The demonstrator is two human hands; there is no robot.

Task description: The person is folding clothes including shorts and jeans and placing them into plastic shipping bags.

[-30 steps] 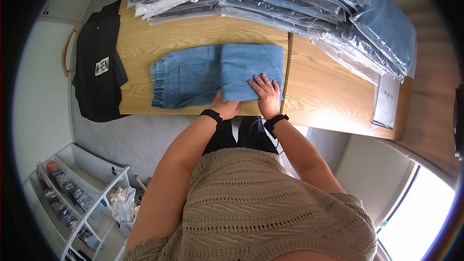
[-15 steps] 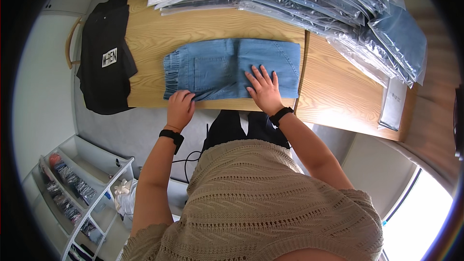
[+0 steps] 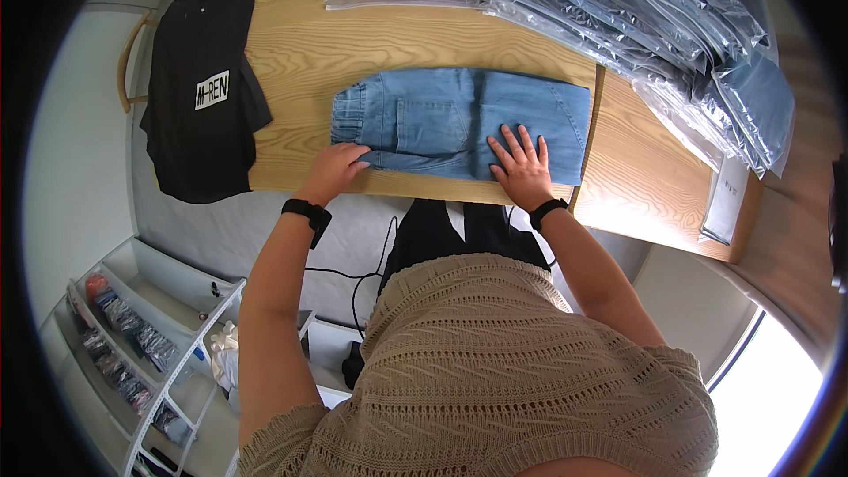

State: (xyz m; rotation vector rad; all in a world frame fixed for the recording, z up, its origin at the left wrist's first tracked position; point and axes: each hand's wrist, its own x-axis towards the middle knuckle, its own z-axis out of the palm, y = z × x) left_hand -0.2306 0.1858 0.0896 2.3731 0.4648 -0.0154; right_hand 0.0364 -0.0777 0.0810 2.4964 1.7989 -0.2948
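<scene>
A pair of light blue denim shorts (image 3: pixel 459 119) lies folded on the wooden table (image 3: pixel 300 62), waistband to the left. My left hand (image 3: pixel 336 168) grips the near left edge of the denim shorts at the waistband corner. My right hand (image 3: pixel 521 163) lies flat with fingers spread on the right half of the shorts, pressing them onto the table. Both wrists wear black bands.
A black t-shirt (image 3: pixel 203 88) with a white patch hangs over the table's left end. Stacks of clear-bagged garments (image 3: pixel 618 9) fill the back and right of the table. A white paper sheet (image 3: pixel 729 199) lies at the right. White shelves (image 3: pixel 132 344) stand on the floor, lower left.
My left hand moved from the middle of the shorts out to their left waistband edge. My right hand stayed flat on the right half. The view shifted slightly.
</scene>
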